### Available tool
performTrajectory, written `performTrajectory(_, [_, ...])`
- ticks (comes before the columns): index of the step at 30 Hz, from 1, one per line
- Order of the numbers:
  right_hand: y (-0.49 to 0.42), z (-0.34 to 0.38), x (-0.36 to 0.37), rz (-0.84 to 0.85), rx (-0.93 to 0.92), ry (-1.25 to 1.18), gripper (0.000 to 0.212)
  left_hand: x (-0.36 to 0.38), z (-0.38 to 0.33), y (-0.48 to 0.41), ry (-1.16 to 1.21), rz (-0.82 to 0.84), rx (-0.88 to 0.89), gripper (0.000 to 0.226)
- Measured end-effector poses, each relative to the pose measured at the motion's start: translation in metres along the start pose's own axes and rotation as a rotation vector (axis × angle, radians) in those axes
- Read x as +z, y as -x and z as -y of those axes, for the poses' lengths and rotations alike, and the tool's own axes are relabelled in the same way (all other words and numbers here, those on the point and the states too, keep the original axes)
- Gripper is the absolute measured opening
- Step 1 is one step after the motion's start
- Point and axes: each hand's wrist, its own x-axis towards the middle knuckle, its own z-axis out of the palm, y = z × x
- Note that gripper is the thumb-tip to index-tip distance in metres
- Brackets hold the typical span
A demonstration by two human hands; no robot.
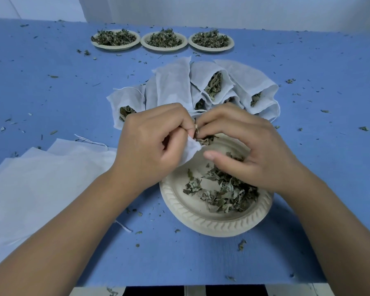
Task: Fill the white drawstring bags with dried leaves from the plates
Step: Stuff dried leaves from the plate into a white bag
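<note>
The left hand point(150, 144) pinches a bag point(190, 152) over the plate point(201, 225); the right hand point(244, 146) fingers point(218, 118) grasp leaves point(224, 195) at its mouth. Filled bags point(222, 82) at 12 o'clock, three heaped plates point(164, 50) beyond; empty bags point(51, 178) at 9 o'clock on the desk point(308, 146)

The left hand point(152, 144) hides most of the bag point(191, 150) it pinches, the right hand point(246, 146) covers the plate's point(201, 224) far rim and most of the leaves point(207, 138) it pinches, and the flat bags point(41, 178) run off the left edge.
</note>
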Motion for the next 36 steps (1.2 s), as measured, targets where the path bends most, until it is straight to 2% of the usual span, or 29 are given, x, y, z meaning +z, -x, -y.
performTrajectory(3, [-0.001,-0.001,-0.003,-0.002,0.006,-0.041,0.025,0.000,0.000,0.000,-0.002,-0.004,-0.014,0.027])
performTrajectory(6, [-0.001,0.003,-0.001,-0.130,0.038,-0.211,0.022,0.000,-0.001,0.000,0.000,0.014,-0.009,0.027])
performTrajectory(8, [0.000,0.006,0.002,-0.234,0.045,-0.238,0.017,0.000,-0.001,0.000,0.007,0.029,0.002,0.027])
performTrajectory(11, [0.000,0.009,0.009,-0.261,-0.010,-0.103,0.006,0.002,-0.001,0.000,0.023,0.043,0.028,0.028])
performTrajectory(15, [-0.001,0.011,0.015,-0.102,-0.068,-0.042,0.020,0.003,-0.003,0.000,0.019,0.021,0.042,0.027])
performTrajectory(18, [0.002,0.009,0.000,-0.227,-0.054,0.025,0.025,0.001,-0.002,-0.001,0.023,-0.010,0.038,0.027])
performTrajectory(20, [0.002,0.010,-0.002,-0.155,-0.041,0.076,0.032,0.000,-0.002,-0.001,0.030,-0.006,0.052,0.027])
performTrajectory(22, [0.002,0.012,0.007,0.093,0.000,0.055,0.025,0.001,-0.004,0.000,0.019,0.020,0.082,0.027])
performTrajectory(23, [0.000,0.012,0.009,0.167,0.034,-0.006,0.022,0.001,-0.004,0.000,0.011,0.033,0.090,0.027])
performTrajectory(24, [-0.001,0.011,0.009,0.145,0.073,-0.109,0.022,0.001,-0.004,0.000,0.008,0.038,0.086,0.027])
performTrajectory(25, [-0.002,0.009,0.005,0.045,0.119,-0.234,0.025,0.001,-0.004,0.000,0.010,0.034,0.073,0.027])
performTrajectory(27, [-0.002,0.004,-0.014,-0.202,0.226,-0.438,0.043,-0.002,-0.001,-0.001,0.008,0.008,0.049,0.027])
performTrajectory(28, [0.000,0.001,-0.026,-0.245,0.301,-0.448,0.052,-0.003,0.000,-0.002,0.006,-0.005,0.044,0.028])
performTrajectory(29, [0.003,-0.002,-0.035,-0.197,0.379,-0.418,0.059,-0.004,0.001,-0.003,0.005,-0.016,0.043,0.028])
performTrajectory(30, [0.005,-0.003,-0.040,-0.067,0.457,-0.393,0.064,-0.004,0.001,-0.003,0.008,-0.021,0.042,0.028])
performTrajectory(33, [0.008,-0.003,-0.038,0.418,0.650,-0.435,0.059,-0.002,-0.001,-0.002,0.020,-0.003,0.041,0.028])
performTrajectory(34, [0.006,-0.001,-0.033,0.486,0.674,-0.462,0.053,-0.001,-0.002,-0.002,0.020,0.004,0.041,0.028])
performTrajectory(36, [0.004,0.001,-0.024,0.485,0.632,-0.473,0.035,-0.001,-0.002,-0.001,0.024,0.006,0.038,0.028])
